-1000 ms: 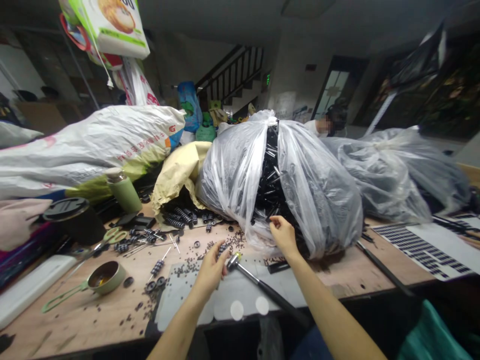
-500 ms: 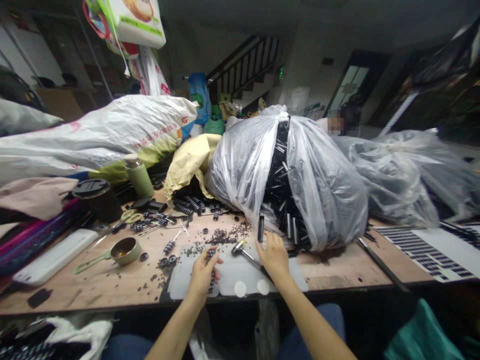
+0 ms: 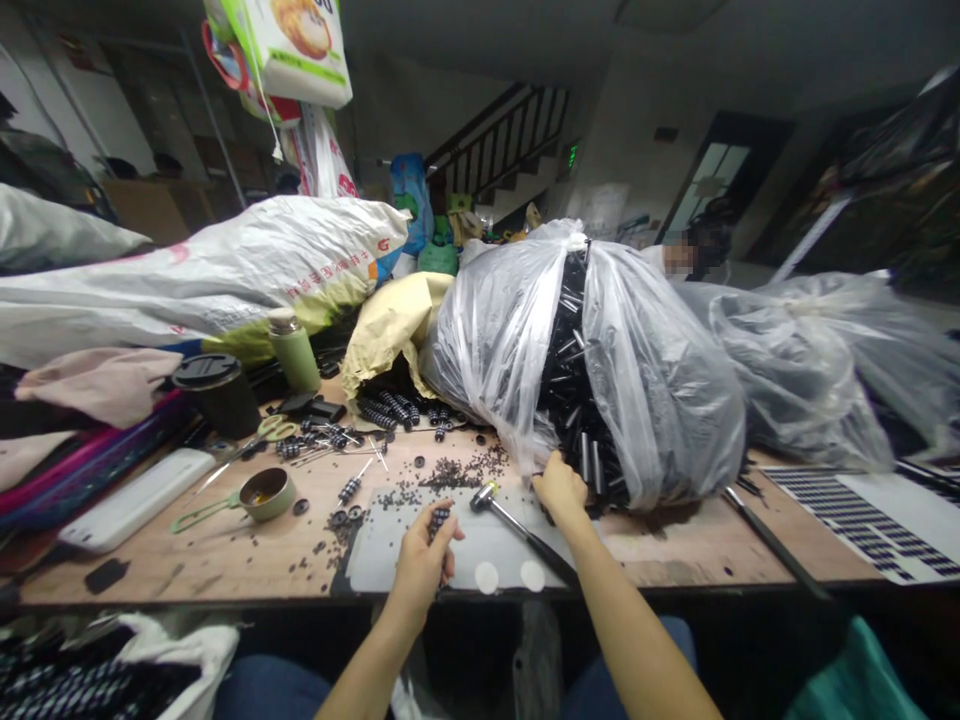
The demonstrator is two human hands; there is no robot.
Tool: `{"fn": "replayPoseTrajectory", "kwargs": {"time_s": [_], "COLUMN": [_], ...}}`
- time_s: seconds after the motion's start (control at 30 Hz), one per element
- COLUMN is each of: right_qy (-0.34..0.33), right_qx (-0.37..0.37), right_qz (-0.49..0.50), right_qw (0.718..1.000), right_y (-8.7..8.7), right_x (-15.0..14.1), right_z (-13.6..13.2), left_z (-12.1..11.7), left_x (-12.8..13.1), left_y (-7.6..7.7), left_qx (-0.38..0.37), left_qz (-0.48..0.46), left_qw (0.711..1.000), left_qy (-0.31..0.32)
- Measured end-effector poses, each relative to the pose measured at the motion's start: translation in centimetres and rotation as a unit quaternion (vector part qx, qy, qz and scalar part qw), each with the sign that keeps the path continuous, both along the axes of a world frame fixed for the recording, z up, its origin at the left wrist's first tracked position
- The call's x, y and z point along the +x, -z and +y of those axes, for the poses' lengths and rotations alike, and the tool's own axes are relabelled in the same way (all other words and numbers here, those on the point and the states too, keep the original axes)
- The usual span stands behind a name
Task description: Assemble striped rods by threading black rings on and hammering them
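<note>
My left hand [image 3: 421, 552] is closed around a short black stick with white-patterned bands [image 3: 439, 520], held above the front of a grey mat [image 3: 375, 545]. My right hand [image 3: 561, 490] is curled at the lower edge of a big clear plastic bag [image 3: 487, 330]. Its fingertips are partly hidden, and what they grip cannot be made out. Beside that hand, glossy black tubes [image 3: 590, 460] spill from the bag's open side. A small hammer [image 3: 517, 525] lies on the mat between my hands, its handle pointing toward my right forearm.
Tiny black pieces [image 3: 469, 468] are scattered behind the mat. To the left stand a handled cup [image 3: 268, 497], scissors [image 3: 277, 428], a black lidded cup [image 3: 217, 395] and a green bottle [image 3: 294, 350]. A patterned sheet [image 3: 862, 520] lies right. Behind the bags is another person [image 3: 697, 250].
My right hand has curled in at the bag's edge; the black tube upright by its fingertips no longer shows there. The banded stick in my left hand has tilted. The camera view has shifted slightly.
</note>
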State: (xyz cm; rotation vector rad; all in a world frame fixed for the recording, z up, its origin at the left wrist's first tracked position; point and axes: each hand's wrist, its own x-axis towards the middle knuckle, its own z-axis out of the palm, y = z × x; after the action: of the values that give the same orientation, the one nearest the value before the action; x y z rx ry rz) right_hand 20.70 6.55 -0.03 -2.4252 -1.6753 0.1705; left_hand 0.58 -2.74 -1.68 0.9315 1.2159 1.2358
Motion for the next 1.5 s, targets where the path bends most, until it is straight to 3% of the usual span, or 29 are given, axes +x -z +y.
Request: {"fn": "replayPoseTrajectory", "kwargs": {"time_s": [0.17, 0.33, 0.5, 0.6, 0.67, 0.73, 0.77, 0.8, 0.83, 0.9, 0.97, 1.07, 1.13, 1.2, 1.3, 1.37, 1.43, 1.5], "right_qy": [0.009, 0.022, -0.01, -0.072, -0.118, -0.148, -0.149, -0.148, -0.153, -0.218, -0.343, -0.468, -0.462, -0.436, -0.384, -0.342, -0.302, -0.283], "right_qx": [-0.017, 0.013, 0.105, 0.112, 0.065, -0.045, -0.087, -0.107, -0.095, -0.016, 0.048, 0.054, 0.063, 0.057, 0.025, 0.03, 0.056, 0.065], "right_qz": [0.032, 0.131, 0.31, 0.435, 0.538, 0.714, 0.749, 0.767, 0.759, 0.691, 0.557, 0.337, 0.265, 0.243, 0.228, 0.214, 0.194, 0.174], "right_qw": [0.999, 0.991, 0.945, 0.891, 0.832, 0.682, 0.64, 0.615, 0.626, 0.689, 0.755, 0.815, 0.844, 0.865, 0.894, 0.915, 0.932, 0.941], "right_y": [0.8, 1.2, 0.3, 0.3, 0.6, 1.1, 1.2, 1.2, 1.1, 0.4, -0.6, -1.3, -0.7, 0.6, 2.8, 3.7, 4.0, 4.0], "right_x": [0.0, 0.0, 1.3, -0.3, -2.6, -4.8, -5.6, -6.1, -6.3, -5.8, -4.8, -4.2, -4.5, -4.9, -4.6, -3.8, -2.9, -2.3], "right_z": [0.2, 1.0, -0.5, -3.4, -5.8, -7.8, -8.6, -9.1, -9.4, -9.5, -9.0, -8.4, -8.4, -8.8, -9.4, -9.4, -9.0, -8.5], "left_z": [0.1, 0.1, 0.1, 0.3, 0.3, 0.4, 0.4, 0.5, 0.5, 0.6, 0.8, 1.3, 1.5, 1.5, 0.7, -0.2, -1.0, -1.5], "left_x": [0.0, 0.3, -0.4, -0.1, 0.5, 1.0, 1.2, 1.2, 1.1, 0.7, 0.3, 0.2, 0.2, -0.1, -1.2, -2.2, -3.0, -3.5], "left_y": [-0.2, -0.1, 0.0, -0.7, -1.3, -1.8, -2.0, -2.1, -2.2, -2.2, -2.0, -1.6, -0.9, 0.1, 1.9, 3.1, 3.8, 3.8], "left_qx": [0.0, 0.002, -0.009, -0.032, -0.042, -0.045, -0.045, -0.045, -0.048, -0.056, -0.067, -0.058, -0.026, 0.042, 0.15, 0.178, 0.2, 0.222], "left_qz": [-0.003, 0.014, 0.002, -0.023, -0.061, -0.106, -0.12, -0.124, -0.116, -0.079, -0.033, 0.046, 0.128, 0.254, 0.471, 0.557, 0.555, 0.482], "left_qw": [1.0, 1.0, 1.0, 0.999, 0.996, 0.991, 0.989, 0.989, 0.99, 0.995, 0.997, 0.995, 0.989, 0.966, 0.869, 0.81, 0.805, 0.844], "left_qy": [0.007, 0.011, -0.011, 0.005, 0.043, 0.07, 0.072, 0.067, 0.056, 0.033, 0.031, 0.06, 0.066, 0.038, -0.025, -0.048, -0.06, -0.079]}}
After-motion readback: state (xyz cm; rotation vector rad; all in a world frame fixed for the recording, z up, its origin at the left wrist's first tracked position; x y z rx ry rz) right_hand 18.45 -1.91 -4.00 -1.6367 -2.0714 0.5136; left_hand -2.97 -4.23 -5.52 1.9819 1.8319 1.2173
